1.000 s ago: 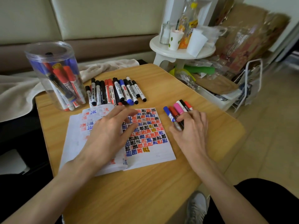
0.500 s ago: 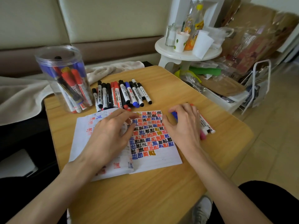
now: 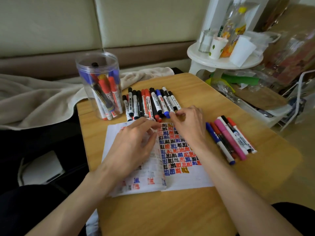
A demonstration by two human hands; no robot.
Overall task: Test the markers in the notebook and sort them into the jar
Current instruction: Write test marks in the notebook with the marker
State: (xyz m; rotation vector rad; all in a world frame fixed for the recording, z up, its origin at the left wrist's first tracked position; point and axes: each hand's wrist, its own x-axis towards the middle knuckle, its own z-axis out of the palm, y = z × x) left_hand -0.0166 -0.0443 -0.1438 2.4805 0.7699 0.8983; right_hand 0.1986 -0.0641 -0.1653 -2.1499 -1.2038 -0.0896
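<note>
table: light wood, smooth, with round corners; the near edge is cut off.
room: a pale sofa stands behind the table. A soft beige blanket lies at the left. A white round stand at the back right holds cups and bottles. The things in the clear bags beside it are hard to make out.
jar: clear plastic, round and tall. It stands at the back left of the table, with red, blue and black markers leaning inside.
row: more markers lie side by side just right of the jar, behind the notebook.
bunch: a few thin markers, one pink, lie together right of the notebook.
notebook: open white paper in the middle of the table. The right page is full of small red, blue and black marks.
left hand: lies on the left page, fingers loose and a bit spread, hiding part of it.
right hand: over the top of the right page, fingers curled at the near ends of the row. It is too hard to tell if they pinch a marker.
</note>
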